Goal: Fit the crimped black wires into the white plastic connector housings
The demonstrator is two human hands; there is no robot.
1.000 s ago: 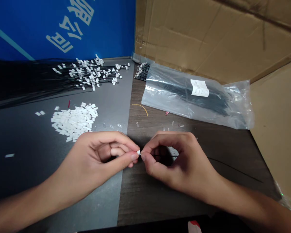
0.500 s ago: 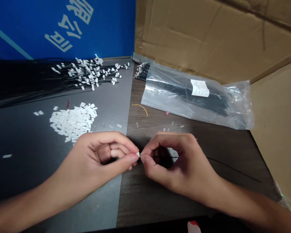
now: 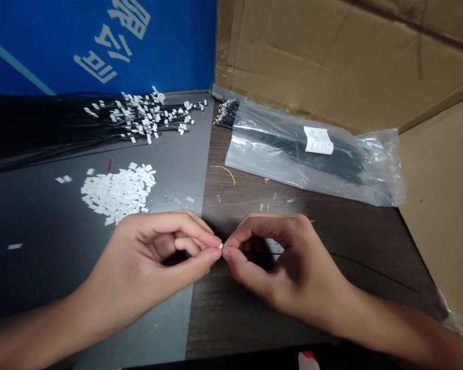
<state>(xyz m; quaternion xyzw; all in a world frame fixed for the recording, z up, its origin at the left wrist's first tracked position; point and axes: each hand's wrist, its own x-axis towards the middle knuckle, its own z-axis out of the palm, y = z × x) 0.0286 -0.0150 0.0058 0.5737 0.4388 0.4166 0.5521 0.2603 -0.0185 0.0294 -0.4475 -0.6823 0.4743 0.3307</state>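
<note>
Over the table (image 3: 224, 318), left hand (image 3: 139, 259) faces right hand (image 3: 293, 277), both pinching.

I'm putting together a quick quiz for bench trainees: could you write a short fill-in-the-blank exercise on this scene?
1. The left hand pinches a small piece coloured ____.
2. The right hand holds a thin wire coloured ____.
3. The lettered panel is ____.
4. In view, the plastic bag lies to the ____ of the white-tipped wires.

Missing words: white; black; blue; right.
</note>
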